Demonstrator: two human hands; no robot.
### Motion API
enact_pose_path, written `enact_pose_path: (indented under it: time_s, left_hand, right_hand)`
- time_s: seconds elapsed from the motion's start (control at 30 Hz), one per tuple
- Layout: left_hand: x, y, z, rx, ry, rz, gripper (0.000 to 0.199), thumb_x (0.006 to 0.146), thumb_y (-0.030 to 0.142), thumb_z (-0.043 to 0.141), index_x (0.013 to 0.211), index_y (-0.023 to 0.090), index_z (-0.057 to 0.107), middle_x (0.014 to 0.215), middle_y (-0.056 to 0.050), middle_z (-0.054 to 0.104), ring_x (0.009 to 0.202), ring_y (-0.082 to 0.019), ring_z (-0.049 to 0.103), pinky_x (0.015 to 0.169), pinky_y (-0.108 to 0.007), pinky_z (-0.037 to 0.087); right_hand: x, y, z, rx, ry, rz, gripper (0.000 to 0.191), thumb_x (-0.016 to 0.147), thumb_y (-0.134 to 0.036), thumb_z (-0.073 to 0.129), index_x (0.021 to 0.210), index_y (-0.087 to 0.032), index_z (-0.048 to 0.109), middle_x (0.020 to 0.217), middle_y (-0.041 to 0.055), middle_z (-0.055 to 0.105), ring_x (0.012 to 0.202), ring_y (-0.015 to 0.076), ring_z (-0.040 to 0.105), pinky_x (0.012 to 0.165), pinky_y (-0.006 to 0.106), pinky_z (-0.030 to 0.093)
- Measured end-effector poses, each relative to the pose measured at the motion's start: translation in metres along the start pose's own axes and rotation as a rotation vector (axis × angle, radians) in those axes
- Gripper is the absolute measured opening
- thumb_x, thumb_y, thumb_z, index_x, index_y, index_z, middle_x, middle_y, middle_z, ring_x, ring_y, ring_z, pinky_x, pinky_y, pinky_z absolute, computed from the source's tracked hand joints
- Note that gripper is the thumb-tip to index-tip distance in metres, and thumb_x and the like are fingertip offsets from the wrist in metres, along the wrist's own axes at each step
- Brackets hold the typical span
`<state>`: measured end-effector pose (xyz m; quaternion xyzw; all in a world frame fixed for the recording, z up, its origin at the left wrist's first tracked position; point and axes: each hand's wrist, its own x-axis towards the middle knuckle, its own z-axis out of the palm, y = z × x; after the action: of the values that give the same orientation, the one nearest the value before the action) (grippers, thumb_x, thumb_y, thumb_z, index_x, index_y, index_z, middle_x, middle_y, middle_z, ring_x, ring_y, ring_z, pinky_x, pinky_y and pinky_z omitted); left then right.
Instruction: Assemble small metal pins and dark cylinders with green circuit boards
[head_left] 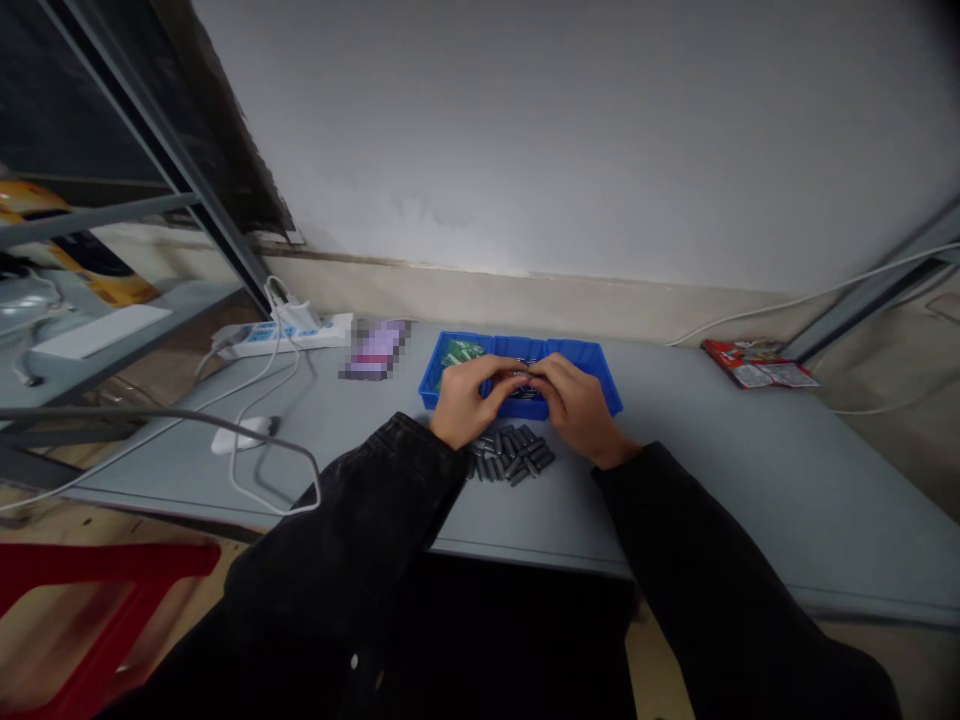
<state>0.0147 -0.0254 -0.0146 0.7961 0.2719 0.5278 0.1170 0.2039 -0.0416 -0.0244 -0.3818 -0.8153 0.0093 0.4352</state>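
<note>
My left hand (469,400) and my right hand (570,400) meet over a blue plastic divided tray (517,346), their fingertips pinching a small dark metallic part (521,375) between them. The part is too small to make out clearly. A green item (459,352) lies in the tray's left compartment. Just below my hands, a loose pile of dark grey cylinders (510,455) sits on the table near the tray's front wall. My hands hide most of the tray's inside.
The grey table (712,470) holds a white power strip (281,335) with white cables, a white computer mouse (240,435), a blurred purple item (375,350) and a red printed packet (757,363). A metal shelf frame (161,150) stands left, with a red stool (97,600) below.
</note>
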Motion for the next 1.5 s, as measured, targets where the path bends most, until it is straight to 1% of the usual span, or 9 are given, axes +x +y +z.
enact_pose_path:
  time_s: [0.13, 0.33, 0.47, 0.63, 0.87, 1.13, 1.5]
  left_hand:
    - [0.0005, -0.0004, -0.0003, -0.002, -0.003, 0.013, 0.013, 0.093, 0.024, 0.065, 0.101, 0.016, 0.072, 0.094, -0.004, 0.075, 0.081, -0.012, 0.070, 0.079, -0.025, 0.056]
    - [0.0007, -0.0011, -0.0001, 0.010, -0.011, 0.013, 0.014, 0.093, 0.025, 0.065, 0.101, 0.016, 0.071, 0.094, -0.004, 0.075, 0.077, -0.012, 0.068, 0.077, -0.026, 0.056]
    - [0.0004, -0.0012, 0.0003, 0.012, -0.012, 0.012, 0.015, 0.093, 0.026, 0.064, 0.101, 0.016, 0.071, 0.095, -0.006, 0.075, 0.079, -0.013, 0.069, 0.078, -0.027, 0.056]
    - [0.0002, -0.0016, 0.0003, 0.006, -0.008, 0.019, 0.013, 0.093, 0.024, 0.065, 0.101, 0.016, 0.071, 0.095, -0.004, 0.075, 0.079, -0.011, 0.069, 0.078, -0.025, 0.055]
    - [0.0001, -0.0017, 0.0003, 0.012, -0.013, 0.012, 0.014, 0.093, 0.025, 0.065, 0.101, 0.016, 0.072, 0.095, -0.005, 0.075, 0.079, -0.012, 0.069, 0.078, -0.026, 0.055]
    - [0.0003, -0.0021, 0.0005, 0.011, -0.005, 0.032, 0.013, 0.092, 0.023, 0.066, 0.101, 0.015, 0.071, 0.092, -0.005, 0.075, 0.076, -0.012, 0.068, 0.076, -0.025, 0.055]
    - [0.0005, -0.0013, 0.0006, 0.025, -0.010, 0.040, 0.015, 0.094, 0.025, 0.064, 0.101, 0.014, 0.071, 0.091, -0.005, 0.074, 0.073, -0.011, 0.066, 0.073, -0.026, 0.055]
  right_hand:
    - [0.0003, -0.0007, -0.0004, 0.018, 0.008, -0.014, 0.020, 0.103, -0.031, 0.042, 0.107, -0.023, 0.061, 0.099, 0.0060, 0.065, 0.095, 0.0203, 0.063, 0.081, 0.034, 0.051]
    - [0.0002, -0.0001, -0.0003, 0.020, -0.005, -0.014, 0.020, 0.103, -0.030, 0.043, 0.109, -0.023, 0.060, 0.101, 0.0058, 0.065, 0.095, 0.0199, 0.063, 0.082, 0.034, 0.051]
    - [-0.0004, 0.0005, -0.0004, 0.016, -0.001, -0.023, 0.019, 0.103, -0.029, 0.043, 0.108, -0.023, 0.060, 0.100, 0.0056, 0.065, 0.094, 0.0195, 0.063, 0.081, 0.034, 0.051]
    - [-0.0002, 0.0000, -0.0004, 0.019, -0.004, -0.022, 0.018, 0.103, -0.029, 0.044, 0.108, -0.022, 0.060, 0.101, 0.0058, 0.065, 0.095, 0.0196, 0.062, 0.082, 0.035, 0.051]
    - [0.0001, -0.0003, -0.0001, 0.027, 0.006, -0.035, 0.016, 0.101, -0.025, 0.047, 0.108, -0.021, 0.061, 0.100, 0.0061, 0.065, 0.095, 0.0198, 0.063, 0.082, 0.034, 0.051]
    - [0.0003, -0.0016, -0.0014, 0.024, 0.021, -0.028, 0.016, 0.100, -0.025, 0.048, 0.108, -0.021, 0.061, 0.099, 0.0061, 0.065, 0.093, 0.0196, 0.063, 0.081, 0.034, 0.051]
    - [0.0007, -0.0033, -0.0015, 0.030, 0.034, -0.025, 0.015, 0.100, -0.025, 0.049, 0.106, -0.022, 0.062, 0.098, 0.0057, 0.065, 0.093, 0.0197, 0.062, 0.081, 0.035, 0.051]
